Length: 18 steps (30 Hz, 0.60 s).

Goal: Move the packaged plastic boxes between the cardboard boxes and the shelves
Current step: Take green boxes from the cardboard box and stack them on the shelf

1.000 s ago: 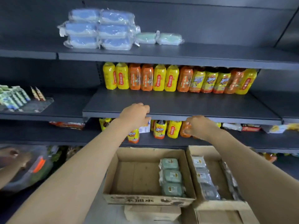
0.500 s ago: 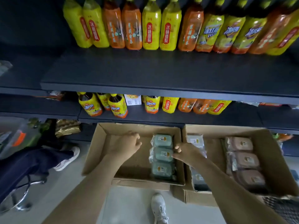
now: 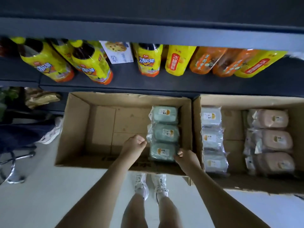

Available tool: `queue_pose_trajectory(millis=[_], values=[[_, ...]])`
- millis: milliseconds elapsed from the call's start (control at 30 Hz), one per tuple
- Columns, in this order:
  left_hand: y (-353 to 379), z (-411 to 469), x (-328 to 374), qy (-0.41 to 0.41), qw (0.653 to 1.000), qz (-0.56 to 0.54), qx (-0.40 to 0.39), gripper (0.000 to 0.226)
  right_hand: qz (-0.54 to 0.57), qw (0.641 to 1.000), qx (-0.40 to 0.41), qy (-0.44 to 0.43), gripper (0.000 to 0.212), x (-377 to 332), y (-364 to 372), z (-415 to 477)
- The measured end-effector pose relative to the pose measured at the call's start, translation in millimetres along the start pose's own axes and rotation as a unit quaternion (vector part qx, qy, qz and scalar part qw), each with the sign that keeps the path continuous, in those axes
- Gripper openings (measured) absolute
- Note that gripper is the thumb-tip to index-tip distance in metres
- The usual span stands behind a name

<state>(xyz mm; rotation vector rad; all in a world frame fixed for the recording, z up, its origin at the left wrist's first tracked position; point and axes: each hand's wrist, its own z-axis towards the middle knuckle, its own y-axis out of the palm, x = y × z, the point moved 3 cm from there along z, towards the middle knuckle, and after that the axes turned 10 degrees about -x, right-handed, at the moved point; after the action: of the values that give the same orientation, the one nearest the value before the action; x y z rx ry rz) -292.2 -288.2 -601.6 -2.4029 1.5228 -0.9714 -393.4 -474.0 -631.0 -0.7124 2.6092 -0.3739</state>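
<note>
Both hands have dropped from the shelf point(image 3: 148, 31) into the left cardboard box point(image 3: 74, 129). The left hand point(image 3: 134, 145), curled and empty, sits at 9 o'clock of the nearest green packaged box point(image 3: 162, 152). The right hand point(image 3: 185, 157) curls against its 3 o'clock edge, grip unclear. A lift looks imminent.
</note>
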Motion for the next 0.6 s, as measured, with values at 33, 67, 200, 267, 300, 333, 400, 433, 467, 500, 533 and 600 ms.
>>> queue_pose_trajectory(millis=[33, 67, 200, 267, 300, 333, 400, 433, 467, 500, 533, 600], values=[[9, 14, -3, -0.005, 1.000, -0.004, -0.007, 0.027, 0.006, 1.000, 0.003, 0.010, 0.029, 4, 6, 11], [17, 26, -6, -0.009, 1.000, -0.010, -0.011, 0.027, 0.014, 1.000, 0.002, 0.019, 0.030, 8, 12, 24], [43, 73, -17, -0.012, 0.999, -0.031, -0.011, 0.026, 0.051, 0.997, 0.004, 0.060, 0.041, 19, 35, 70], [51, 91, -24, -0.020, 0.999, -0.036, -0.004, 0.024, 0.090, 0.993, 0.012, 0.078, 0.052, 24, 47, 88], [54, 100, -27, -0.028, 0.999, -0.038, 0.002, 0.023, 0.116, 0.990, 0.014, 0.079, 0.054, 26, 53, 95], [55, 107, -31, -0.039, 0.998, -0.044, 0.010, 0.023, 0.149, 0.986, 0.015, 0.077, 0.054, 29, 60, 101], [57, 123, -41, -0.056, 0.997, -0.057, 0.022, 0.025, 0.208, 0.975, 0.023, 0.077, 0.055, 37, 69, 109], [59, 131, -45, -0.061, 0.996, -0.068, 0.022, 0.027, 0.225, 0.971, 0.024, 0.077, 0.056, 41, 71, 112], [61, 138, -49, -0.064, 0.994, -0.082, 0.014, 0.029, 0.237, 0.968, 0.023, 0.077, 0.057, 43, 72, 114], [63, 144, -51, -0.063, 0.994, -0.094, 0.006, 0.031, 0.249, 0.965, 0.023, 0.077, 0.057, 46, 71, 115], [64, 148, -51, -0.061, 0.993, -0.106, -0.002, 0.033, 0.257, 0.963, 0.025, 0.078, 0.057, 49, 71, 115], [67, 153, -46, -0.049, 0.990, -0.130, -0.017, 0.038, 0.262, 0.961, 0.023, 0.082, 0.058, 51, 71, 111]])
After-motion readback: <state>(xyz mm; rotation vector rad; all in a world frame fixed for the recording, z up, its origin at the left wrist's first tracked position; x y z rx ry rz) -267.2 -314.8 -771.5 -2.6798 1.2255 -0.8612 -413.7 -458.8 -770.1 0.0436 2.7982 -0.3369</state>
